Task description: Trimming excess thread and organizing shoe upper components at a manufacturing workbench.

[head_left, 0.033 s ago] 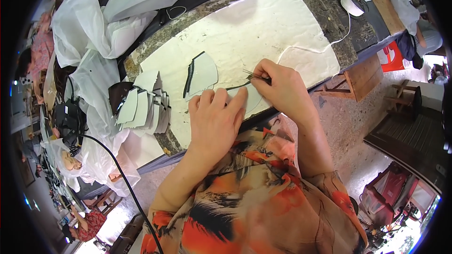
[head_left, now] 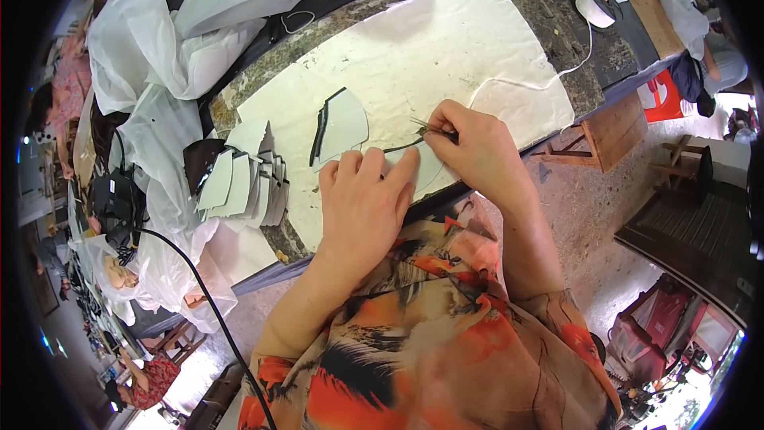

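Observation:
My left hand [head_left: 366,199] lies with its fingers spread, pressing down a pale grey-white cut piece [head_left: 430,169] with a curved, black-edged side. At the right end of that black edge, my right hand [head_left: 476,143] is closed, with thumb and forefinger pinched together. Thin metal tips [head_left: 419,122] stick out leftward from its grip; the rest of this tool is hidden. Beyond my left fingertips lies a second pale piece [head_left: 347,123] with a black strip along its left side. Both pieces rest on a large off-white sheet [head_left: 414,48].
Overlapping pale pieces [head_left: 243,187] are piled to the left. A spool [head_left: 598,6] at the far right feeds a white cord [head_left: 517,82] toward my right hand. Plastic bags [head_left: 131,44] crowd the left and back. A black cable [head_left: 203,287] runs down at the left, and a wooden stool [head_left: 609,139] stands right.

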{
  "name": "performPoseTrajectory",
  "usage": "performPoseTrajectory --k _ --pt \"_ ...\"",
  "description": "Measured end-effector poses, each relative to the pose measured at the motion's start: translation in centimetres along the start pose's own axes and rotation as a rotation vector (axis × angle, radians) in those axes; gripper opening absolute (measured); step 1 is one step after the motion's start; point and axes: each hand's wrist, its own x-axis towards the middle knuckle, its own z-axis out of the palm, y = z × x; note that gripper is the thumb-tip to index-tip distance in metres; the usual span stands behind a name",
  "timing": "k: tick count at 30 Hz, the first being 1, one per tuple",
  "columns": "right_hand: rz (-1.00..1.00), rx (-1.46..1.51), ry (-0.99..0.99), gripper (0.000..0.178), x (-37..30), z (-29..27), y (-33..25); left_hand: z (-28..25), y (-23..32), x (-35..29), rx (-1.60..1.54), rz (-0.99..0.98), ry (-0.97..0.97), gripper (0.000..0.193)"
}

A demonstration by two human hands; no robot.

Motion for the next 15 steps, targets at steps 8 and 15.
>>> performPoseTrajectory --k 8,15 --pt "-0.057 -0.129 0.082 0.016 -0.1 0.9 0.5 0.3 -0.5 0.9 -0.140 -0.079 -0.024 0.057" --pt "0.128 0.175 -0.114 0.030 -0.6 -1.2 0.2 0.5 -0.9 1.3 -0.200 -0.075 -0.071 0.056"
